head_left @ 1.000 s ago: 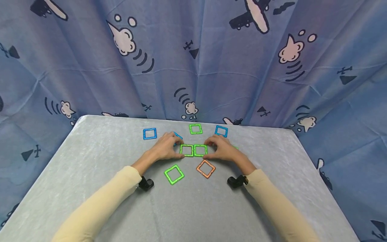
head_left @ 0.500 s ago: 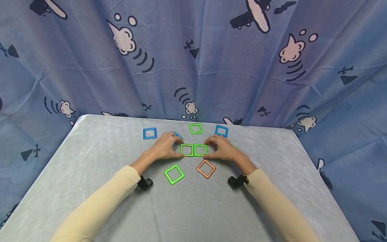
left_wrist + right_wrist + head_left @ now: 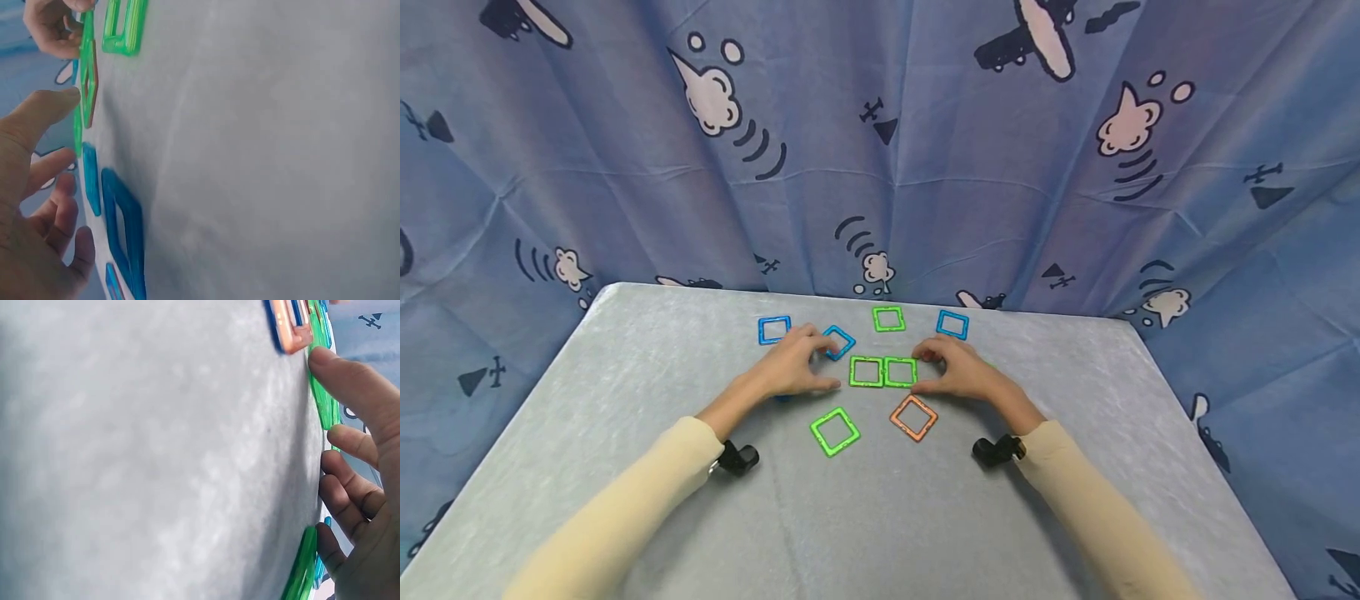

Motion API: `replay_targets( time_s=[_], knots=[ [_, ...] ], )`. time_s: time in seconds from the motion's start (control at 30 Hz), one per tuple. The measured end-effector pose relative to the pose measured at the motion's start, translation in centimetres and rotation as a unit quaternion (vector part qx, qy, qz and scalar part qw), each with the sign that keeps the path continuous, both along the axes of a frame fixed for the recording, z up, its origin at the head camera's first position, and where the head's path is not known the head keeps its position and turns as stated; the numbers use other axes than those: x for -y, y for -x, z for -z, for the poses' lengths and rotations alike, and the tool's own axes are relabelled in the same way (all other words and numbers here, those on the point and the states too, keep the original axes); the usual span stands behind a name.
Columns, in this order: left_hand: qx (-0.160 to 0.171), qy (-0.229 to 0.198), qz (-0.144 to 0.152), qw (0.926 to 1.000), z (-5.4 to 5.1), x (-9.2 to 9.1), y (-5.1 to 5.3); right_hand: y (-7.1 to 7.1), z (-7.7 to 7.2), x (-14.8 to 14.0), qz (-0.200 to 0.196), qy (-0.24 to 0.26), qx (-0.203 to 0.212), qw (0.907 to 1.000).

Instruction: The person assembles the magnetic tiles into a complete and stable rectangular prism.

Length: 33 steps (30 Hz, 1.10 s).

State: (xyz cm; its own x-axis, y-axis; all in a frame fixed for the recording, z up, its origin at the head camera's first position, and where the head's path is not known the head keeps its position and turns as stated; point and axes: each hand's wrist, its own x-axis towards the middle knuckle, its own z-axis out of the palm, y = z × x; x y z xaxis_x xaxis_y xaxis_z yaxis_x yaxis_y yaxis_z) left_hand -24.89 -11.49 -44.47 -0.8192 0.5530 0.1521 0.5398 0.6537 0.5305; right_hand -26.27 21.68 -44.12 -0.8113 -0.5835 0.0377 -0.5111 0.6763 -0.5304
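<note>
At the left of the worktop (image 3: 880,525), a blue square frame (image 3: 774,330) lies far, partly behind the left hand (image 3: 788,367). That hand holds nothing: its fingers are loosely bent, with thumb and forefinger apart. A blue sliver (image 3: 782,398) shows beneath its wrist. The tilted blue frame (image 3: 838,342) lies just beside its fingertips; nearer is a tilted green frame (image 3: 835,431).

In the middle, the left green square (image 3: 853,372) and right green square (image 3: 916,373) lie flat, touching side to side, the left one clear of the left hand. The far green frame (image 3: 889,318) lies beyond them and the orange frame (image 3: 913,417), turned cornerwise, lies nearer.

The right hand (image 3: 957,369) has thumb and forefinger apart at the right green square's right-hand corners; whether it grips cannot be told. Beyond it lies the far-right blue frame (image 3: 952,324). A patterned blue curtain (image 3: 820,125) hangs behind.
</note>
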Motion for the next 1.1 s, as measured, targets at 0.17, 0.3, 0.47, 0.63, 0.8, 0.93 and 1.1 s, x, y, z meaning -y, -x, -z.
replay_targets(
  time_s=[0.17,0.3,0.47,0.63,0.8,0.93,1.1],
  knots=[
    [0.007,-0.027,0.0,0.9996,0.0,1.7,-0.8,-0.1,0.0,-0.6,-0.006,0.009,0.006,0.9999],
    [0.008,-0.05,-0.007,0.9987,0.3,3.0,-1.2,-0.1,0.2,-1.1,0.001,0.008,0.011,0.9999],
    [0.005,-0.055,-0.009,0.9984,0.7,4.2,-1.4,-0.1,0.2,-1.2,-0.001,0.011,0.012,0.9999],
    [0.001,-0.051,-0.014,0.9986,0.8,5.3,-1.7,0.1,0.4,-1.1,-0.002,0.009,0.01,0.9999],
    [0.005,-0.046,-0.025,0.9986,0.8,6.3,-2.0,0.1,0.5,-1.0,0.004,0.003,0.011,0.9999],
    [0.015,-0.04,-0.033,0.9985,0.8,7.0,-2.3,0.1,0.5,-0.9,0.012,-0.003,0.014,0.9998],
    [0.017,-0.035,-0.038,0.9985,1.1,7.7,-2.8,0.1,0.5,-0.9,0.013,-0.01,0.012,0.9998]
  ],
)
